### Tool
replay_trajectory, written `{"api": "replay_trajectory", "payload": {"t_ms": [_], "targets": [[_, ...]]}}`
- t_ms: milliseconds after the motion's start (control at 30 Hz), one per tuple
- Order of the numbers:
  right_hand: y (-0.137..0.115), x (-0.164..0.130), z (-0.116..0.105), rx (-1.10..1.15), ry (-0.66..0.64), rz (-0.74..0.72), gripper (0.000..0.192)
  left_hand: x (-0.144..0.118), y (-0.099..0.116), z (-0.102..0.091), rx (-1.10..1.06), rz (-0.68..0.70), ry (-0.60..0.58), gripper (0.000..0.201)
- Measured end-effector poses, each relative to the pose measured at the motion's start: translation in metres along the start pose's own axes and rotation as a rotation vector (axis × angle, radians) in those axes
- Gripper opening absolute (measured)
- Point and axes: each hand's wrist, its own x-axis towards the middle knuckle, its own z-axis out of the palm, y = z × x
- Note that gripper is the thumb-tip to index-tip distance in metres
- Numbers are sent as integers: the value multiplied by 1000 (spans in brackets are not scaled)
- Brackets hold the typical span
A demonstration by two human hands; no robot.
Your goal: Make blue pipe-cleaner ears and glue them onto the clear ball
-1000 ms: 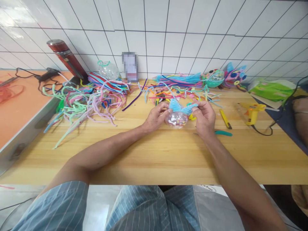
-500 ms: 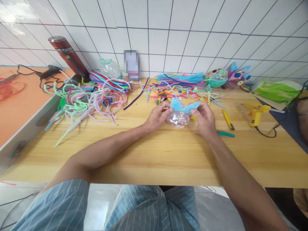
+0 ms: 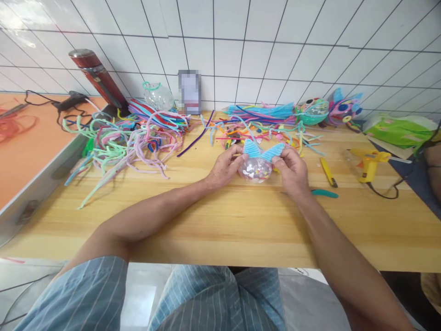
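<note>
Between my hands is a clear plastic ball [image 3: 255, 170] with small coloured bits showing in it. Two blue pipe-cleaner fins [image 3: 263, 151] spread in a V at its top. My left hand [image 3: 225, 166] pinches the left fin with thumb and fingers, close against the ball's side. On the other side, my right hand [image 3: 292, 169] is closed on the right fin's outer end. A teal-handled tool [image 3: 324, 193] lies partly hidden behind my right wrist, and a yellow utility knife [image 3: 328, 172] rests to its right.
Tangled pipe cleaners [image 3: 120, 147] cover the left side, near a red thermos [image 3: 98, 78]. Bundled pipe cleaners [image 3: 260, 111] and two decorated balls [image 3: 313, 111] line the wall. A phone [image 3: 189, 92] leans there. At right are a yellow glue gun [image 3: 368, 165] and a green packet [image 3: 398, 130].
The ball has tilted slightly between my hands, and the coloured bits in it show more clearly. Both hands keep their hold on the fins. The view has shifted a little.
</note>
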Motion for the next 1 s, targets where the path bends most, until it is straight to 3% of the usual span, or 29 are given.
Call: {"api": "replay_trajectory", "payload": {"t_ms": [133, 300, 433, 800, 1000], "targets": [[1, -2, -1, 31, -82, 17, 42, -1, 4, 0, -51, -31, -11, 52], [0, -9, -2, -90, -258, 92, 69, 3, 15, -1, -112, -28, 8, 52], [5, -13, -2, -228, -250, 91, 74, 8, 21, -2, -116, -1, 44, 52], [7, -15, 6, -247, -214, 72, 78, 3, 28, 0, -35, 50, 178, 50], [6, -16, 5, -228, -204, 62, 77, -1, 19, 2, -77, -22, 18, 51]]}}
